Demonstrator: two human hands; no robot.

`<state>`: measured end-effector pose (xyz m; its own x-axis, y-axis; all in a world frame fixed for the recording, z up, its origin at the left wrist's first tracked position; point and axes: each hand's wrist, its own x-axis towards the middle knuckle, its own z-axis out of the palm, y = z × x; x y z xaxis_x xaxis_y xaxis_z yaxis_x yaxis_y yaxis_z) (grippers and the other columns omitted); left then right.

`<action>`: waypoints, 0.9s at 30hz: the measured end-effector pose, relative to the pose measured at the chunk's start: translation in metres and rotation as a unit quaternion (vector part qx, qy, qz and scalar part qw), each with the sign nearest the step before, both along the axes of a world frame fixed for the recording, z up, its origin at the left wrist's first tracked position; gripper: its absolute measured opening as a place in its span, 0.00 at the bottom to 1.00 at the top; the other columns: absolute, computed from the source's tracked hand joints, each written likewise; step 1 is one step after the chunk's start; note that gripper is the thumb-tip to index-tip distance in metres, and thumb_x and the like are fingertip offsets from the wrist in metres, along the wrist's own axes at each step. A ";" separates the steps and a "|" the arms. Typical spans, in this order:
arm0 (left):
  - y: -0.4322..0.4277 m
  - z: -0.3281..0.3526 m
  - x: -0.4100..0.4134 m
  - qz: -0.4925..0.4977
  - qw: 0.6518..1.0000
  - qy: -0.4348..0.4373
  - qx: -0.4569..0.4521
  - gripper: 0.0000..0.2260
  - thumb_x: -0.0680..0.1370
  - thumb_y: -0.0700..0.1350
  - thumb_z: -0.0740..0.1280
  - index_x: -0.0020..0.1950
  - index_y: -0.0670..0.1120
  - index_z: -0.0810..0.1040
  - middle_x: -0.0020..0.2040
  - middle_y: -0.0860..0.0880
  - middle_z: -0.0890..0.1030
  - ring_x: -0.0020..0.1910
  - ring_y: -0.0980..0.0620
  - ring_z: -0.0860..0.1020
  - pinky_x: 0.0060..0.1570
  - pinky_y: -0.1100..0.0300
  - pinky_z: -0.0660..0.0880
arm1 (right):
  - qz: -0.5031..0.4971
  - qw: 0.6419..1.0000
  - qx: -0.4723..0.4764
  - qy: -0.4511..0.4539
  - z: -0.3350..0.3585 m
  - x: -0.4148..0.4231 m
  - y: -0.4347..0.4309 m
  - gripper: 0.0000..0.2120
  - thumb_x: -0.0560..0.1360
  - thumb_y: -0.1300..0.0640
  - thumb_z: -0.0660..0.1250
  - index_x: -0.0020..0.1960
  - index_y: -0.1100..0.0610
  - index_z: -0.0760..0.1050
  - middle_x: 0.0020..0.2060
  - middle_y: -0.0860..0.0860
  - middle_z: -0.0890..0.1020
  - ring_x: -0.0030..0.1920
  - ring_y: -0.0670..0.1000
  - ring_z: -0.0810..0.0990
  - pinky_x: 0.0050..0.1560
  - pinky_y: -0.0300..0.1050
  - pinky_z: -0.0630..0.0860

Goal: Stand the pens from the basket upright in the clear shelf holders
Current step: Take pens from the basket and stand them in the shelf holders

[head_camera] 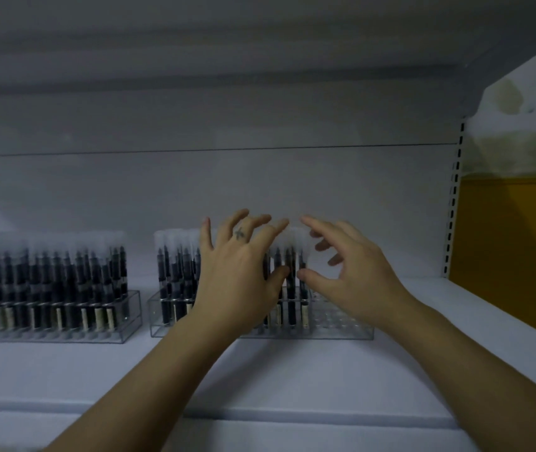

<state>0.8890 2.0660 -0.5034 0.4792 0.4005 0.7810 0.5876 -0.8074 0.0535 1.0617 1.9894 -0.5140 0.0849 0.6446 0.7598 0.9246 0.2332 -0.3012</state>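
Dark pens (pixel 291 282) with frosted white caps stand upright in a clear holder (pixel 341 327) at the middle of the shelf (pixel 292 380). The left hand (pixel 237 275) and right hand (pixel 354 275) hover there, fingers spread, gripping nothing.

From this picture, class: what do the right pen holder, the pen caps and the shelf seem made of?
Right pen holder: clear glossy plastic, likely acrylic; pens show through its walls. Pen caps: frosted translucent plastic, milky white. Shelf: smooth matte white, probably painted metal, though unsure.
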 end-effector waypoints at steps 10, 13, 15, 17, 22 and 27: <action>-0.041 -0.012 -0.059 -0.067 0.997 -0.023 0.007 0.23 0.74 0.51 0.72 0.68 0.53 0.74 0.67 0.52 0.75 0.72 0.48 0.65 0.73 0.40 0.55 | -0.044 0.998 -0.023 -0.033 -0.014 -0.060 -0.058 0.34 0.71 0.47 0.72 0.73 0.40 0.61 0.62 0.37 0.65 0.63 0.38 0.65 0.64 0.35 0.62; -0.055 -0.027 -0.089 -0.074 0.997 -0.039 0.003 0.22 0.74 0.50 0.72 0.67 0.51 0.75 0.65 0.51 0.76 0.69 0.47 0.68 0.70 0.42 0.62 | -0.008 0.999 -0.014 -0.031 -0.024 -0.094 -0.073 0.31 0.72 0.48 0.71 0.72 0.42 0.64 0.64 0.38 0.67 0.65 0.38 0.66 0.65 0.32 0.61; -0.063 -0.044 -0.114 -0.073 0.996 -0.041 -0.006 0.21 0.75 0.52 0.70 0.67 0.50 0.75 0.64 0.51 0.77 0.68 0.47 0.69 0.69 0.46 0.64 | 0.024 0.999 -0.017 -0.024 -0.037 -0.117 -0.082 0.28 0.73 0.49 0.71 0.71 0.42 0.67 0.64 0.37 0.68 0.65 0.37 0.67 0.64 0.25 0.60; -0.071 -0.065 -0.141 -0.064 0.997 -0.029 -0.013 0.21 0.74 0.54 0.67 0.66 0.50 0.76 0.63 0.51 0.77 0.67 0.47 0.71 0.67 0.47 0.66 | 0.050 0.998 -0.017 -0.017 -0.054 -0.139 -0.089 0.26 0.73 0.50 0.72 0.69 0.44 0.69 0.63 0.38 0.71 0.64 0.37 0.68 0.64 0.25 0.62; -0.087 -0.125 -0.203 -0.030 0.998 -0.033 -0.052 0.19 0.74 0.55 0.67 0.64 0.50 0.77 0.61 0.53 0.78 0.65 0.47 0.72 0.61 0.49 0.70 | 0.124 0.992 -0.029 -0.008 -0.111 -0.193 -0.095 0.22 0.73 0.50 0.70 0.65 0.47 0.74 0.58 0.41 0.75 0.59 0.39 0.73 0.60 0.31 0.69; -0.101 -0.207 -0.247 0.024 0.988 -0.028 -0.149 0.18 0.74 0.54 0.67 0.62 0.49 0.78 0.60 0.52 0.79 0.63 0.44 0.74 0.57 0.44 0.72 | 0.135 0.982 -0.132 0.007 -0.199 -0.226 -0.086 0.18 0.73 0.50 0.70 0.62 0.50 0.77 0.55 0.45 0.78 0.56 0.46 0.76 0.57 0.36 0.69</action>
<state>0.6419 1.9652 -0.7108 0.4143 0.6378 0.6493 0.6136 -0.7226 0.3183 0.8362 1.9036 -0.7127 -0.1075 0.8192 0.5633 0.8347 0.3822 -0.3964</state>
